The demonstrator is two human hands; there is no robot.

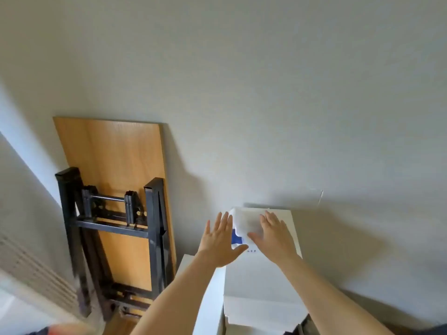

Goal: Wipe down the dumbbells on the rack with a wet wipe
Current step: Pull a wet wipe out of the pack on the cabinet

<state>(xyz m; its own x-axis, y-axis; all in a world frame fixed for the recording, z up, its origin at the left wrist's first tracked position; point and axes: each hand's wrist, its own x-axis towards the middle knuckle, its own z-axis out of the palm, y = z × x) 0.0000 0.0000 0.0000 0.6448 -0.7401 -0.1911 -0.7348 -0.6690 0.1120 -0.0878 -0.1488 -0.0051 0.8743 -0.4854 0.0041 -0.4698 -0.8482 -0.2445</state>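
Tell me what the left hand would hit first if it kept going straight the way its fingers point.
Likely the white wipe pack just beyond the left hand fingertips, then the wall behind it; depth is unclear.

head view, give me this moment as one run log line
left hand: open, beside pack | right hand: flat on white wet wipe pack with blue label | pack on white box | dumbbells: not visible

Both forearms point(183, 293) bare, no sleeves or jewellery visible.
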